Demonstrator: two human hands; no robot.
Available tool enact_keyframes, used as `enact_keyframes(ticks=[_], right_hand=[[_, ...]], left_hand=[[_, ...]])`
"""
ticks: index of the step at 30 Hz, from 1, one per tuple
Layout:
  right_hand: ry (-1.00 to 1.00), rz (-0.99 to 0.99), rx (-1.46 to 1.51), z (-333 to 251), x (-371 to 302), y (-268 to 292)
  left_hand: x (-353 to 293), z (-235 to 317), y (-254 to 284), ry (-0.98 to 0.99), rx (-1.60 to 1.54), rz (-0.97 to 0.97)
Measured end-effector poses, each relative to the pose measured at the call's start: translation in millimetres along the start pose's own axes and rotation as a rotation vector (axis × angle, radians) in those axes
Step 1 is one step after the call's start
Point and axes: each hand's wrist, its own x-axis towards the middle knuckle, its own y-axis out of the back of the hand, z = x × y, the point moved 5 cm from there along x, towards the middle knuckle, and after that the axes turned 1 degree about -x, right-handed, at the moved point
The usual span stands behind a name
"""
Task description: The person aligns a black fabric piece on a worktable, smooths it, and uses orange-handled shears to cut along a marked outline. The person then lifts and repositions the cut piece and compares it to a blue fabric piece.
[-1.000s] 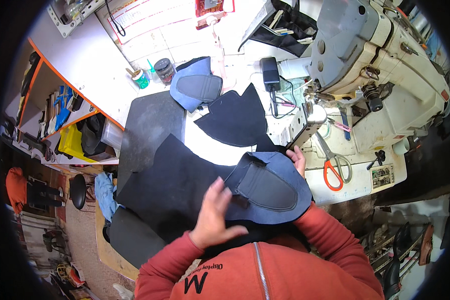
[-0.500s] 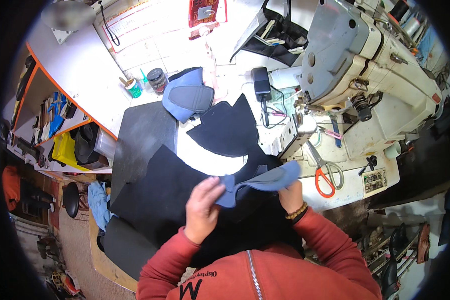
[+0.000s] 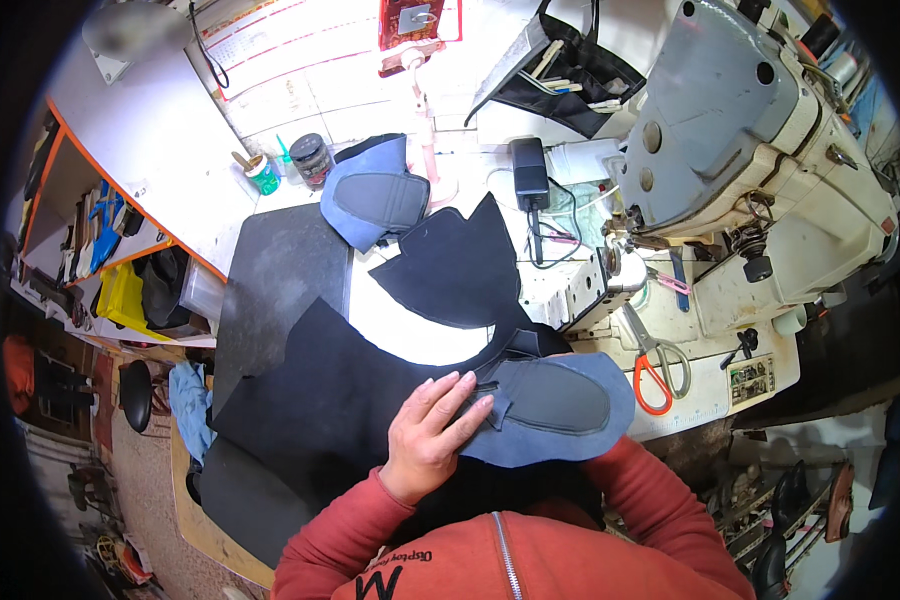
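Observation:
A flat blue-grey leather-like piece (image 3: 618, 395) with a dark grey oval panel and a small strap at its left end lies tilted over my right forearm's end. My left hand (image 3: 426, 437) rests its stretched fingers on the strap end; its thumb is hidden. My right hand is out of sight beneath the piece, only its red sleeve showing. A large black sheet (image 3: 320, 400) covers the table edge and my lap under both hands. Beyond it lies a notched black cut piece (image 3: 460, 265). A second blue-grey piece (image 3: 348, 215) with a dark panel stands behind that, folded.
A grey sewing machine (image 3: 720, 120) fills the right side of the table. Orange-handled scissors (image 3: 652, 375) lie near it, beside a small parts tray (image 3: 751, 384). A black power adapter (image 3: 530, 172), a jar (image 3: 312, 160) and a green pot (image 3: 263, 175) stand farther back.
The blue-grey piece has turned from nearly edge-on to show its panelled face, now covering my right hand. My left hand has moved right, its fingers stretching over the strap.

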Motion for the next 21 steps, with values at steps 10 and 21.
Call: enact_keyframes(ticks=[10,21], right_hand=[[0.202,-0.082,-0.810,4,10,-2],[0.238,0.062,-0.908,30,7,-2]], left_hand=[[-20,-25,-23,0.118,0.044,-0.295],[45,-102,-104,0.744,-0.747,-0.430]])
